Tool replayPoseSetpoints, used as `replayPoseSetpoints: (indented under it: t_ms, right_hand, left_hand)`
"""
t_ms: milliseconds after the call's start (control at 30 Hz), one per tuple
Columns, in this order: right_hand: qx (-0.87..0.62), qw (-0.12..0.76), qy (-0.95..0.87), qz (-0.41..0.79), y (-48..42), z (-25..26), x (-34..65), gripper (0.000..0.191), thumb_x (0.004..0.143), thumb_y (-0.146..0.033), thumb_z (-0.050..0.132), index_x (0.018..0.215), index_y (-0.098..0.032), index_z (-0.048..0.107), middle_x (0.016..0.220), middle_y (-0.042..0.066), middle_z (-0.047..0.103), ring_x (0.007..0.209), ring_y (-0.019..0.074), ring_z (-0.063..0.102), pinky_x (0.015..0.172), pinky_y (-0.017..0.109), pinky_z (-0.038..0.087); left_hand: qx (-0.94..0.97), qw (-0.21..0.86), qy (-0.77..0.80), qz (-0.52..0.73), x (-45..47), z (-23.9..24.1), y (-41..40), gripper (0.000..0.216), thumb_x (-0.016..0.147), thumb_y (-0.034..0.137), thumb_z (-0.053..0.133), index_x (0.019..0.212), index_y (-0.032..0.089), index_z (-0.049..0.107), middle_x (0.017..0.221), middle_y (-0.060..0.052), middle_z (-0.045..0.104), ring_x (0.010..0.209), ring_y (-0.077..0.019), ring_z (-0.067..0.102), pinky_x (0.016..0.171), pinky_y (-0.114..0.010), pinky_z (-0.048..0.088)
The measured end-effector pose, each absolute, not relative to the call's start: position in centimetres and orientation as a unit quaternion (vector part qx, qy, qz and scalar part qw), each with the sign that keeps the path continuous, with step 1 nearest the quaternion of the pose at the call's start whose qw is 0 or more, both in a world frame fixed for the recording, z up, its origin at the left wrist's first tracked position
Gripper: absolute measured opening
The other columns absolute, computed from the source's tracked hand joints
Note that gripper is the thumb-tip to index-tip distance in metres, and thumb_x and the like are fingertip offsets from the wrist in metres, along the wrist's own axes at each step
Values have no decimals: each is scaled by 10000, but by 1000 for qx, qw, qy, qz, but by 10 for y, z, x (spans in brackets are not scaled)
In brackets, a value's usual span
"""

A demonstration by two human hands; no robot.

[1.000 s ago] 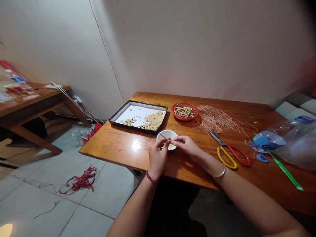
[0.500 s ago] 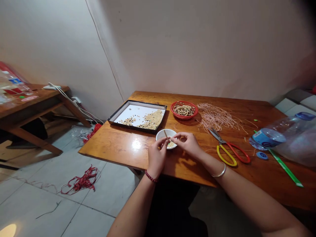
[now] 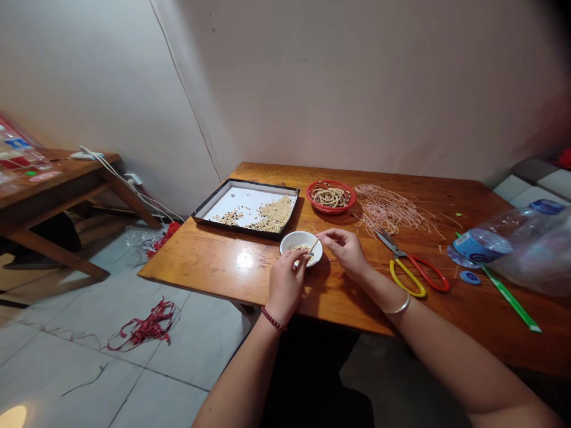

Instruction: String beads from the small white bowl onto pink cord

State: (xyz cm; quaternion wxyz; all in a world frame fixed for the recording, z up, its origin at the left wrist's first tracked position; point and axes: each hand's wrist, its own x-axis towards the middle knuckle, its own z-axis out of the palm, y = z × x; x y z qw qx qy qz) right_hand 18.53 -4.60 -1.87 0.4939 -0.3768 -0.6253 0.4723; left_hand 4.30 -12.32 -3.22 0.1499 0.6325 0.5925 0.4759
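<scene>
My left hand [image 3: 285,284] rests at the near rim of a small white bowl [image 3: 291,239] of pale beads, fingers pinched on a short strand of beads [image 3: 313,246]. My right hand [image 3: 345,249] hovers just right of the bowl, fingertips pinched on the other end of that strand. The strand slants across the bowl's right side. A red bead bracelet circles my left wrist, a silver bangle my right.
A black tray [image 3: 214,204] with loose beads lies behind the bowl, a red basket [image 3: 331,197] of beaded strands beside it, then a pile of pink cords [image 3: 387,209]. Scissors [image 3: 413,270], a plastic bottle [image 3: 508,244] and a green stick [image 3: 508,297] lie right. Red cord [image 3: 145,327] litters the floor.
Both hands have shifted slightly away from me, towards the bowl. The strand, earlier pointing up-left from my left fingers, now slants to the right between the two hands.
</scene>
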Motion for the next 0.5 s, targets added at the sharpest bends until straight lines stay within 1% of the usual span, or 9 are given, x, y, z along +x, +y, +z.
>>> replayPoseSetpoints:
  t_ms: [33,100,167,200,233,300,400,500]
  right_hand:
    - [-376,493,-624,476,-44,-18,186,271,728,-440,654,773,-176,693,802,61,696,741,175,612,685,292,477]
    - [-381,491,-609,493,-39,-19,188,264,707,-434,669,741,-173,686,705,33,659,631,137,562,570,252,433]
    - [-390,484,-580,526,-35,-22,189,266,683,-433,684,725,-170,672,563,-11,563,482,87,435,445,227,324]
    - [-393,479,-564,546,-33,-23,188,271,673,-434,690,725,-169,665,503,-36,497,432,68,354,408,223,259]
    - [-394,475,-549,564,-32,-25,188,279,665,-437,695,729,-168,659,464,-57,433,406,56,281,392,224,203]
    - [-394,470,-525,590,-31,-28,187,299,649,-449,703,738,-170,646,432,-85,337,393,46,192,387,229,135]
    - [-395,478,-504,601,-29,-29,187,336,619,-474,718,740,-175,626,424,-103,271,391,44,153,383,231,106]
    - [-400,492,-494,595,-27,-27,189,354,607,-481,724,747,-177,611,429,-111,252,385,42,144,375,226,103]
  left_hand:
    - [627,153,595,478,43,-32,-123,195,881,258,521,983,222,682,976,-61,691,888,-188,633,783,-304,491]
    - [613,162,602,485,44,-30,-124,189,873,313,537,942,221,688,968,-57,701,873,-188,642,755,-292,491]
    - [596,177,611,491,44,-28,-124,190,857,350,558,924,223,683,938,-47,710,802,-173,652,694,-270,486]
    - [586,185,616,493,44,-26,-124,189,844,362,575,920,222,677,909,-41,713,754,-163,652,662,-260,481]
    - [576,194,619,498,44,-25,-124,189,828,369,595,913,218,670,873,-35,715,708,-154,647,634,-252,475]
    - [553,215,617,518,45,-24,-124,198,790,374,638,884,201,661,817,-30,712,665,-144,643,610,-244,474]
    - [529,258,590,553,46,-23,-123,216,757,367,671,865,180,677,842,-51,718,722,-156,664,653,-251,506]
    - [529,291,569,558,47,-24,-122,238,775,345,652,947,186,696,919,-74,721,802,-177,679,695,-267,528]
